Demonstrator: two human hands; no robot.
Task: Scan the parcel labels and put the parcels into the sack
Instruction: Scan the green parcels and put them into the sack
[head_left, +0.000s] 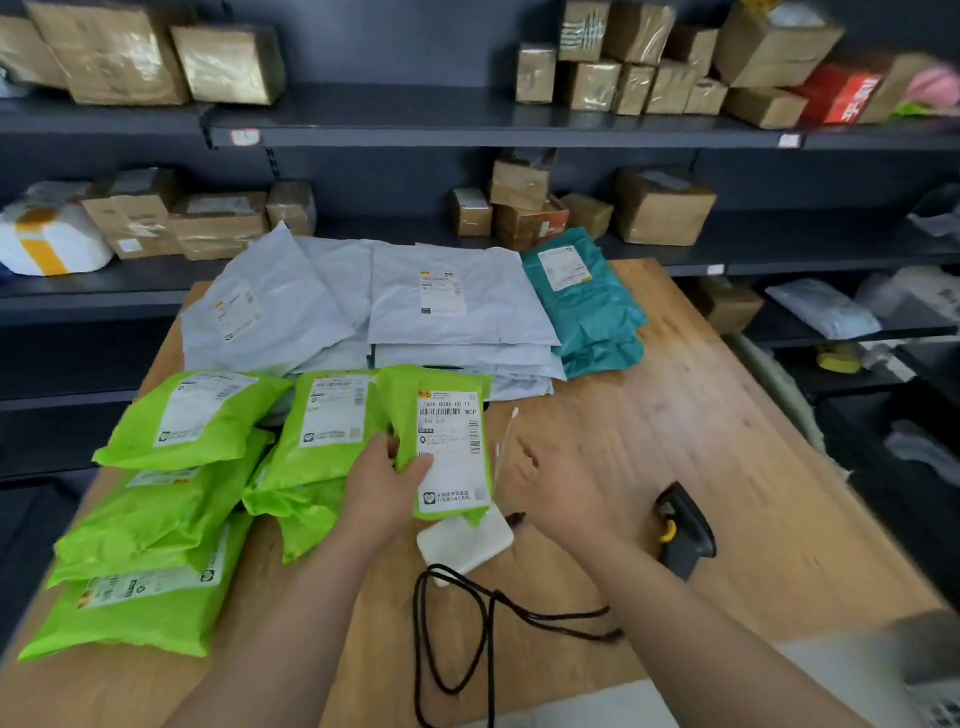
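My left hand (387, 486) grips a green parcel (452, 405) by its lower left edge, holding it upright with its white label facing me. My right hand (556, 491) hovers open just right of that parcel, holding nothing. A black handheld scanner (685, 530) with a yellow button lies on the table to the right of my right hand. More green parcels (171, 467) are piled at the table's left. Grey parcels (447, 312) and a teal parcel (587, 306) are stacked at the back. No sack is clearly visible.
The wooden table (727, 441) also carries a white flat device (465, 543) with a black cord (488, 623) in front of me. Dark shelves (415, 124) with cardboard boxes stand behind and to the right. A pale object (883, 670) sits at the lower right corner.
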